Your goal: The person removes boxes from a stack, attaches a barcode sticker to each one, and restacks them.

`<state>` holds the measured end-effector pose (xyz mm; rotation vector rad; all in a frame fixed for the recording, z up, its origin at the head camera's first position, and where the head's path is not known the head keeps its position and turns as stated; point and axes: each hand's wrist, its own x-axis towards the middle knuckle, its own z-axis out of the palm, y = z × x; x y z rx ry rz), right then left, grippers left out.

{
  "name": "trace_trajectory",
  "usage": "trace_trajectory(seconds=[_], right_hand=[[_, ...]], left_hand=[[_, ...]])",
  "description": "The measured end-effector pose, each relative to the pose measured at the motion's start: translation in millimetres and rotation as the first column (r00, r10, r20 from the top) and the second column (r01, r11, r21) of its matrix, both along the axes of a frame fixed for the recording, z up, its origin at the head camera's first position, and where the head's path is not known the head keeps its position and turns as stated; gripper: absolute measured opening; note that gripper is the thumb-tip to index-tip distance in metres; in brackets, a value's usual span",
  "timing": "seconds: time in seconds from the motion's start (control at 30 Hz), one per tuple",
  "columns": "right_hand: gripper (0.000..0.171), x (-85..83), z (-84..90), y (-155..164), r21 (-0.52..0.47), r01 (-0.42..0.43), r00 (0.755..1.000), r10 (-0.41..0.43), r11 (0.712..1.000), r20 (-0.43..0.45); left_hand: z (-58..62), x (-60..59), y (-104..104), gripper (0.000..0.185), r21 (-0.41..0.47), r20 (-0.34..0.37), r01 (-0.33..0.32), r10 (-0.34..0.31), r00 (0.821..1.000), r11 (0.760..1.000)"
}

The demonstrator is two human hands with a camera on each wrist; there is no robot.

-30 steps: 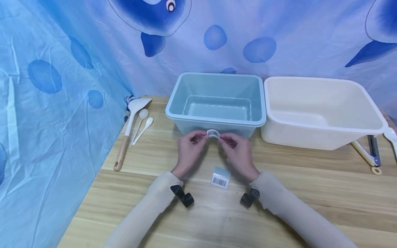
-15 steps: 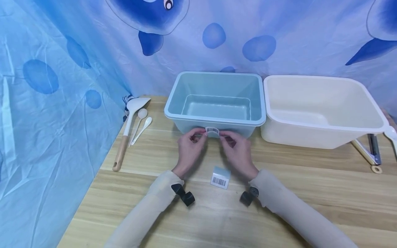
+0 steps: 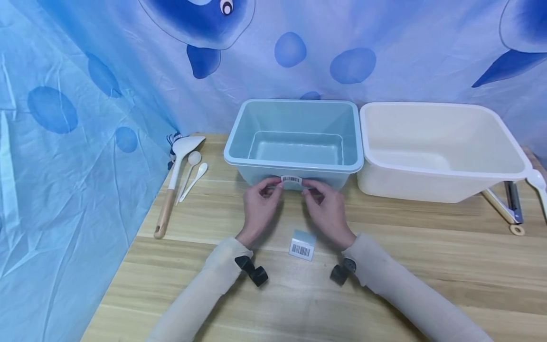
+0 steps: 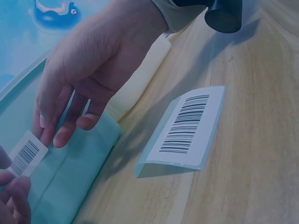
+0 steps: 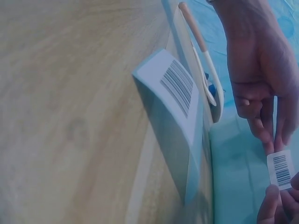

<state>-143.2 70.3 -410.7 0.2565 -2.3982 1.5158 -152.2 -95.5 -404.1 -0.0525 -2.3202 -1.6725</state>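
In the head view, a small white barcode sticker (image 3: 291, 179) is level against the outer front wall of a light blue plastic bin (image 3: 295, 167). My left hand (image 3: 261, 205) holds the sticker's left end at the fingertips, and my right hand (image 3: 326, 211) holds its right end. Both wrist views show the sticker between the two hands' fingertips; whether its back touches the wall all over is hidden. On the wood below the hands lies a bent piece of pale blue backing paper (image 3: 304, 238) bearing another barcode label (image 4: 184, 123).
A white bin (image 3: 410, 187) stands right beside the blue one. Left on the tabletop (image 3: 213, 294) lie a wooden-handled white turner (image 3: 173, 185) and two small spoons (image 3: 195, 180). Beyond the white bin are a peeler-like tool (image 3: 501, 206) and a white spoon (image 3: 536, 180).
Both hands have shifted slightly toward the bin, and the sticker, curved upward a second ago, now sits flatter at its wall. The backing paper stays where it was; the head view has panned slightly.
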Motion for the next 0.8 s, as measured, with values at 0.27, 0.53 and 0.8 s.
trace_trajectory(seconds=[0.27,0.53,0.8], right_hand=[[0.023,2.1,5.9,3.5,-0.174,-0.118,0.982,0.142,0.978,0.129],[0.039,-4.2,17.0,-4.2,-0.418,-0.25,0.834,0.414,0.873,0.364],[0.04,-9.0,9.0,-6.2,-0.467,-0.211,0.811,0.421,0.859,0.407]], left_hand=[[-2.0,2.1,-4.5,0.016,0.08,0.005,0.011,-0.011,1.0,0.997],[17.5,3.2,-1.7,0.023,0.092,0.009,0.184,-0.186,0.983,0.979],[29.6,6.1,6.2,0.024,0.008,0.093,0.213,-0.212,0.973,0.977]])
